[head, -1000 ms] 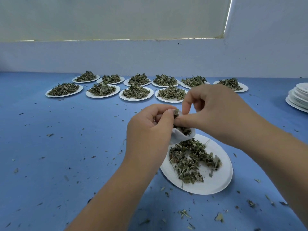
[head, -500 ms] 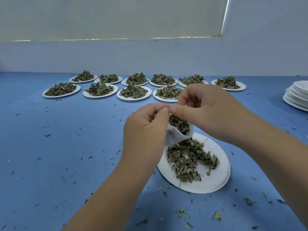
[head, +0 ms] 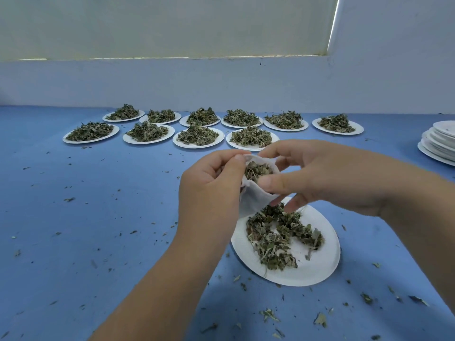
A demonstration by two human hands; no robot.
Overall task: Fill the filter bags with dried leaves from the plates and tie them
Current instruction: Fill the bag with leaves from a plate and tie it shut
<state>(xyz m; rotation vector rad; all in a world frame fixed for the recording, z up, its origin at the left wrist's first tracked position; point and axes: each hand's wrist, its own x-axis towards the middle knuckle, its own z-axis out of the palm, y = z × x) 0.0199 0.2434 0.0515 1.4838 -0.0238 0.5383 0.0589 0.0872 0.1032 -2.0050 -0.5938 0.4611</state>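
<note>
A white filter bag [head: 256,196] hangs above the near white plate [head: 317,269], its mouth open and dried leaves showing inside. My left hand [head: 211,190] pinches the bag's left rim. My right hand [head: 317,175] holds the right rim, thumb across the front of the bag and fingers behind the far edge. A loose heap of dried leaves [head: 278,239] lies on the near plate, just below the bag.
Several white plates heaped with dried leaves [head: 197,136] stand in two rows at the back of the blue table. A stack of bare white plates [head: 440,141] sits at the right edge. Leaf crumbs litter the table [head: 98,217].
My right hand has shifted from pinching at the bag's mouth to spreading it, so the mouth now gapes and the leaves inside show. The left hand keeps its hold.
</note>
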